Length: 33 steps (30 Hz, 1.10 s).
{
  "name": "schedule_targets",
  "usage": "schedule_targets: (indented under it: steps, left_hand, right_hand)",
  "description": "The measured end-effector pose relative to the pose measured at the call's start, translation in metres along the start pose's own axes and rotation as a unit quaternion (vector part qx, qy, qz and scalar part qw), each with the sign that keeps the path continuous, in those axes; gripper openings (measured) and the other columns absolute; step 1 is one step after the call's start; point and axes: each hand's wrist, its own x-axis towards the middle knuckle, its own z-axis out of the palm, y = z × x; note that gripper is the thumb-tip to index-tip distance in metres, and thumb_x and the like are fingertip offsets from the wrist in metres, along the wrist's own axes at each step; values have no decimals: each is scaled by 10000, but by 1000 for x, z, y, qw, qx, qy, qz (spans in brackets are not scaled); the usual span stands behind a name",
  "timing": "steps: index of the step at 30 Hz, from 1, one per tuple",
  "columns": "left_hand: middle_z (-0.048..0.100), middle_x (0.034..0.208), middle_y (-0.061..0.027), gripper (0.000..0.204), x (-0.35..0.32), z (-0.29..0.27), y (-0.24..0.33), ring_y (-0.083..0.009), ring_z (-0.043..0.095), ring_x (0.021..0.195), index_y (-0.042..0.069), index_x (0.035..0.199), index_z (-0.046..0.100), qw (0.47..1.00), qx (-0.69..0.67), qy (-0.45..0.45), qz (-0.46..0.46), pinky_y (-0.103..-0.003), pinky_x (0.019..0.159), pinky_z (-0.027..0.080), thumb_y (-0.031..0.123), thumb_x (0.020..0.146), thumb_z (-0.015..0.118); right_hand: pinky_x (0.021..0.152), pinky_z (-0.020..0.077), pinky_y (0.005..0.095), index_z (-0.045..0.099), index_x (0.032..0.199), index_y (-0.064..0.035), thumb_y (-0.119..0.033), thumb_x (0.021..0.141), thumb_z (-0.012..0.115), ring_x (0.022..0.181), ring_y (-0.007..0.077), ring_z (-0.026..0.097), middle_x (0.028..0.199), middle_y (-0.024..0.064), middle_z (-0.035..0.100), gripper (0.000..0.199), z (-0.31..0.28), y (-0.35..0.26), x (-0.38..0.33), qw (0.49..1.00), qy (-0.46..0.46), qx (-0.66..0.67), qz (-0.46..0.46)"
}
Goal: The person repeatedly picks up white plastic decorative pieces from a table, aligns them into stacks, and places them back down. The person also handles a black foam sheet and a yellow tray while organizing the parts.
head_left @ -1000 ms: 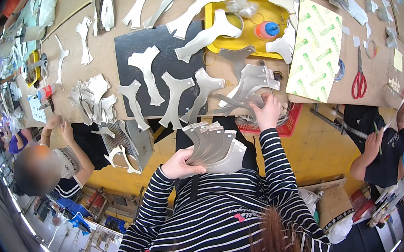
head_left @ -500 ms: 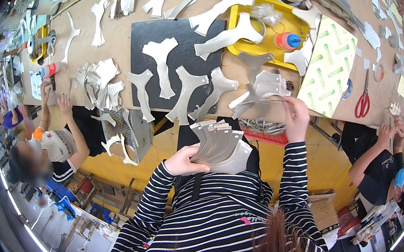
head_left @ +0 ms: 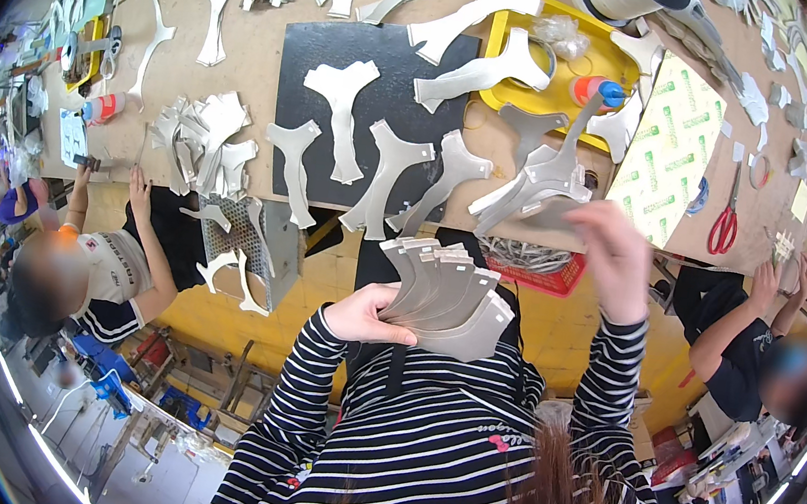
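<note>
My left hand [head_left: 363,314] is closed round a fanned stack of grey cut pieces [head_left: 448,303], holding it in front of my body below the table edge. Each piece has a curved outline, and several carry a small white label. At the table's front edge, my right hand [head_left: 614,258] is smeared by motion, so its grip cannot be made out. It is beside a loose pile of grey pieces [head_left: 543,181]. A blurred grey piece lies by its fingertips. Left of the pile, Y-shaped grey pieces [head_left: 388,175] lie partly over a black mat [head_left: 298,48].
Behind the pile stands a yellow tray [head_left: 498,37] holding a red bottle with a blue cap [head_left: 594,91]. A patterned sheet [head_left: 668,149] and red-handled scissors [head_left: 724,226] lie to the right. Below the table edge sits a red basket [head_left: 556,279]. Co-workers sit on both sides.
My right hand has moved right and nearer to me, blurring. A long grey piece now lies across the pile, pointing toward the tray. My left hand still grips the fanned stack. The view has shifted slightly.
</note>
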Motion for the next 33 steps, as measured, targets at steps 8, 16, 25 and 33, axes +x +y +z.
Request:
schedule_targets:
  steps: [8,16,25,33]
  left_hand:
    - [563,1159,-81,428,-6,2,-2,-131,534,1030,-53,1160,588,999,-38,-2,-8,-279,924,429,102,799,757]
    - [588,1136,-70,410,-11,-3,-12,-136,522,1059,-58,1136,591,998,50,23,34,-288,933,421,87,791,758]
    - [645,992,-27,380,-38,-5,-38,-111,571,913,-7,1071,625,976,-155,126,86,-267,839,460,3,727,787]
    - [649,1010,-32,391,-45,-5,-39,-124,574,927,-4,1080,626,978,-143,138,56,-288,873,447,17,726,792]
  right_hand:
    - [842,467,318,628,1016,50,4,793,635,946,235,592,1037,129,612,228,75,-16,6,935,-252,249,-6]
    - [750,491,303,646,914,25,-60,805,685,818,233,627,918,130,637,143,94,-12,11,970,-162,179,-10]
    - [730,466,199,626,1015,54,10,856,644,845,66,577,909,23,625,167,116,39,15,937,-77,321,116]
    - [780,471,303,616,959,33,-96,811,671,790,234,594,973,103,633,204,145,89,45,999,44,9,9]
